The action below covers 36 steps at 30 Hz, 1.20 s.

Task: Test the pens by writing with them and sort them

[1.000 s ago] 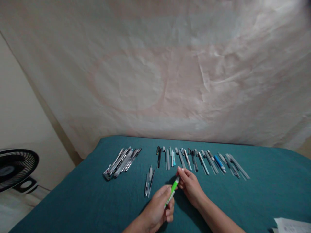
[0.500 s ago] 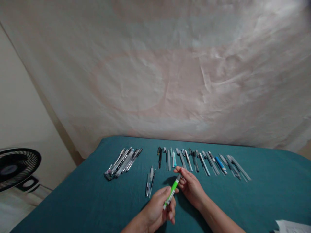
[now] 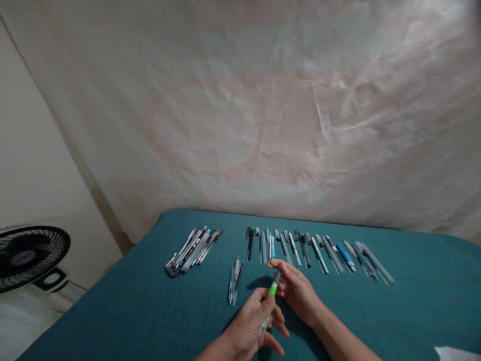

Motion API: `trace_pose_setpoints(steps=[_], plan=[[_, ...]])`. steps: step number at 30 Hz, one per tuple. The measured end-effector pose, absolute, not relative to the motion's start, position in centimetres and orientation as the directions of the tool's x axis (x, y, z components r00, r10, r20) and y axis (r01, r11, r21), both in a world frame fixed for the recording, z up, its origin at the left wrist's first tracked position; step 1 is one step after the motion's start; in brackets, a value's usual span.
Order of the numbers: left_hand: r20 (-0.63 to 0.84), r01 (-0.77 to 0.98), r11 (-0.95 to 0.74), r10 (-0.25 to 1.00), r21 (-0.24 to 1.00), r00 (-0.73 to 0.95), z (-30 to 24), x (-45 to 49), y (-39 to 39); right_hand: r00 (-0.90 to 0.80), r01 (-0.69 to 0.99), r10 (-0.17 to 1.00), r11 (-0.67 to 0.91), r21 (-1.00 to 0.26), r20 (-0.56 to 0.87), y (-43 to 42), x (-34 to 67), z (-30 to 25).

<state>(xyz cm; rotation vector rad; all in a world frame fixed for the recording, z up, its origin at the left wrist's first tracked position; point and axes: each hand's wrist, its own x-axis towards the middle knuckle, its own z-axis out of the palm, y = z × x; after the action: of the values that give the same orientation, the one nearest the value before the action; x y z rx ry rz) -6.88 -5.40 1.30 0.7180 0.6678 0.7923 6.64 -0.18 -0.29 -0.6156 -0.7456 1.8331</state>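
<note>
Between my two hands is a bright green pen with a grey tip end, held at a slant above the table. My left hand grips its green barrel between thumb and index finger, the other fingers spread loosely. My right hand pinches the grey end with thumb and fingertips. Part of the barrel is hidden behind the left thumb. Just left of my hands lies a small group of clear pens. Beyond them runs a row of disassembled pens and caps, among them a blue pen.
A pile of pens lies at the left of the green-covered table. A black fan stands beyond the left edge. White paper is at the lower right. A pale sheet hangs behind.
My left thumb has moved up the green barrel toward the grey end, and its other fingers have spread. My right hand still holds the grey end. The view has shifted slightly.
</note>
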Motion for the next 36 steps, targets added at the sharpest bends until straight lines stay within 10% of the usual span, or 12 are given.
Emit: trace_pose_setpoints(steps=[36], plan=[[-0.265, -0.337, 0.418, 0.870, 0.844, 0.416, 0.0, -6.7, -5.3, -0.205, -0.512, 0.974, -0.194, -0.837, -0.100, 0.6, 7.7, 0.2]])
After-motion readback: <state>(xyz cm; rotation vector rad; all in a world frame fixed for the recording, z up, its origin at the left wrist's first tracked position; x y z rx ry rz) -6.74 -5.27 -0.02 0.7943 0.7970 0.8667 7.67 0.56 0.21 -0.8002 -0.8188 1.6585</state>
